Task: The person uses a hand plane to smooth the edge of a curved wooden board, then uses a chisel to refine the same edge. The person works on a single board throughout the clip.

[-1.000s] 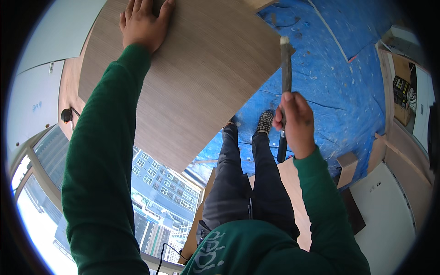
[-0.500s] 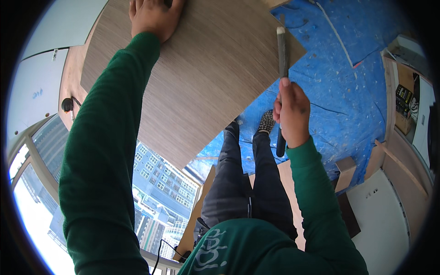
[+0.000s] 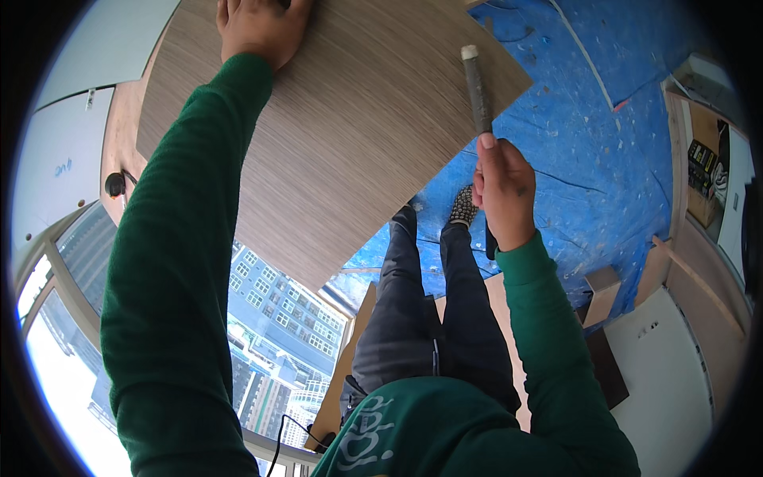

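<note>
A wood-grain laminate panel (image 3: 358,151) lies in front of me, its corner pointing right over the blue sheeting. My left hand (image 3: 261,30) rests palm down on its far left part, fingers spread and partly cut off by the picture's upper edge. Closed round what looks like a long grey file (image 3: 477,91) is my right hand (image 3: 506,191), just off the panel's near right edge. The file's pale tip points away from me, above the panel. Its dark handle end shows below my hand.
Blue sheeting (image 3: 588,167) covers the floor, with my feet on it. At the left are pale cabinet panels (image 3: 67,159), a black round tool (image 3: 116,184) and windows. To the right stand an open box of supplies (image 3: 703,171), a small wooden block (image 3: 602,294) and a white board (image 3: 660,381).
My right hand has shifted slightly left and up, and the file now tilts further left over the panel. My left hand has moved slightly left.
</note>
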Demonstrator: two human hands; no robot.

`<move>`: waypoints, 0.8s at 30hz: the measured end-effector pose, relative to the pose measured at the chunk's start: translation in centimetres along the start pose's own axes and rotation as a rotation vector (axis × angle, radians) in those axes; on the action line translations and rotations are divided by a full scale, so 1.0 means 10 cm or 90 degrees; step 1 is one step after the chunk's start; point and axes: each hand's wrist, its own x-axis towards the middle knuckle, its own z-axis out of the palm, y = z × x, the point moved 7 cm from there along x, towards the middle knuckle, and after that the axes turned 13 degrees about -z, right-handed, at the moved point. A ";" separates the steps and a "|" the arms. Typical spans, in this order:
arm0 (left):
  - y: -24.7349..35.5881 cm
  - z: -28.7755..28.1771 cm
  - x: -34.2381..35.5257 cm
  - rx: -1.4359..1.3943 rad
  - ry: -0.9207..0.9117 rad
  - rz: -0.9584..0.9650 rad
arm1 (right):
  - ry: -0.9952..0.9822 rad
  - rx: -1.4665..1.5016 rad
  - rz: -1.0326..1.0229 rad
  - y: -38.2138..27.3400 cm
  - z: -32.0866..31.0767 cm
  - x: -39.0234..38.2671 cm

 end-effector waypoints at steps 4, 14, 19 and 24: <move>0.02 -0.01 0.02 0.016 0.005 0.010 | -0.002 -0.210 0.000 -0.19 0.06 -0.36; -0.02 0.03 0.03 0.007 0.027 0.019 | 0.005 -0.017 -0.021 -0.13 0.16 -0.06; -0.03 0.03 0.03 0.002 0.031 0.021 | -0.032 -0.194 0.097 -0.07 0.22 -0.54; 0.00 0.02 0.02 -0.004 0.024 0.018 | 0.003 -0.076 -0.073 -0.20 0.08 0.05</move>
